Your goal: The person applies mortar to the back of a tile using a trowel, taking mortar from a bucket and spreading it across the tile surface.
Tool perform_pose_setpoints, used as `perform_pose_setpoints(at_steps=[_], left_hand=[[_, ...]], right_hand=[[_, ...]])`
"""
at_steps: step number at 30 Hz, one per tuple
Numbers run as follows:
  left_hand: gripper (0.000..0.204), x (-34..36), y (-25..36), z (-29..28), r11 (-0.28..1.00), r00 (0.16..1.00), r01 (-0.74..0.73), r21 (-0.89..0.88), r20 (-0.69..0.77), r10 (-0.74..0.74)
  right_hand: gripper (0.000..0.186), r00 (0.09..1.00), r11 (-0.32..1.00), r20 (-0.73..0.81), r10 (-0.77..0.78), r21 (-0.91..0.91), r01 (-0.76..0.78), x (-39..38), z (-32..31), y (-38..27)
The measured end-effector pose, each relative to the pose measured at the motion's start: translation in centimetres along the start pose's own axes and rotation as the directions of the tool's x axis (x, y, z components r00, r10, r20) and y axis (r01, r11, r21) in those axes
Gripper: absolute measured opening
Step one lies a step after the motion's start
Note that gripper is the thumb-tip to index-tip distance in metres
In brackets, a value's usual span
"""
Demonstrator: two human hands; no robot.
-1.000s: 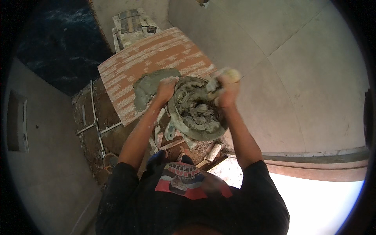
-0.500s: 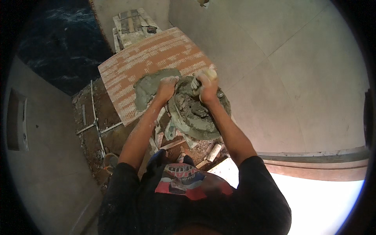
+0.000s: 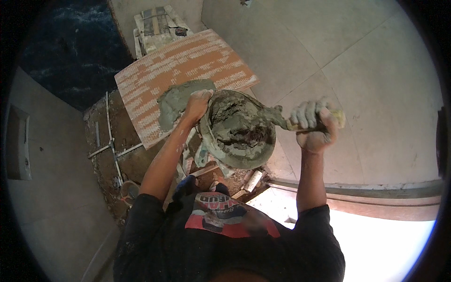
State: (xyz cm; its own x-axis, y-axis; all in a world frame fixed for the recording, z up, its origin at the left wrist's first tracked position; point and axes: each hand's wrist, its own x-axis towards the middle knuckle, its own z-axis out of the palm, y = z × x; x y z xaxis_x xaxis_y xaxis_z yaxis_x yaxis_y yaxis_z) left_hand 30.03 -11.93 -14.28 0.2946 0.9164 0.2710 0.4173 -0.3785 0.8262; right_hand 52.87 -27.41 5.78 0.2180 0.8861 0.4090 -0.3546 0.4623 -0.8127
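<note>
My left hand is closed on the rim of a round bucket, which tilts toward the tile. Lumpy wet grey mortar fills much of it. To the bucket's right, my right hand grips a trowel by its pale handle. Mortar coats the trowel's near part, which reaches over the bucket's right rim; I cannot make out the blade clearly. Beyond the bucket lies a large tile, its ribbed orange and white back facing up. A patch of spread mortar covers its near edge, beside my left hand.
White pipes stick up from broken ground at left. A small pail stands nearby. Wood scraps and a white cylinder lie below the bucket. Tiled wall rises at right; dark glossy slab stands far left.
My right hand has moved right, from over the bucket to outside its right rim, bringing the trowel into sight. My left hand stays on the rim.
</note>
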Motion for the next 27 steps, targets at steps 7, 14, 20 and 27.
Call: perform_pose_setpoints(at_steps=[7, 14, 20, 27], left_hand=[[0.045, 0.2, 0.2, 0.2, 0.999, 0.998, 0.043, -0.008, 0.040, -0.042], [0.040, 0.2, -1.2, 0.9, 1.000, 0.999, 0.026, -0.014, -0.019, -0.026], [0.041, -0.1, -0.1, 0.3, 0.984, 0.992, 0.125, -0.125, 0.030, -0.122], [0.037, -0.2, 0.9, 0.0, 0.997, 0.998, 0.066, -0.047, -0.010, -0.066]], right_hand=[[0.009, 0.960, 0.578, 0.064, -0.273, -0.786, 0.217, -5.0, -4.6, 11.9], [0.014, 0.937, 0.919, -0.339, 0.086, -0.337, -0.206, -0.6, -0.1, 12.6], [0.011, 0.941, 0.999, -0.339, 0.018, -0.040, -0.034, 3.1, 0.6, 3.9], [0.009, 0.878, 0.922, -0.384, -0.287, -0.358, 0.145, 8.1, 1.0, 9.1]])
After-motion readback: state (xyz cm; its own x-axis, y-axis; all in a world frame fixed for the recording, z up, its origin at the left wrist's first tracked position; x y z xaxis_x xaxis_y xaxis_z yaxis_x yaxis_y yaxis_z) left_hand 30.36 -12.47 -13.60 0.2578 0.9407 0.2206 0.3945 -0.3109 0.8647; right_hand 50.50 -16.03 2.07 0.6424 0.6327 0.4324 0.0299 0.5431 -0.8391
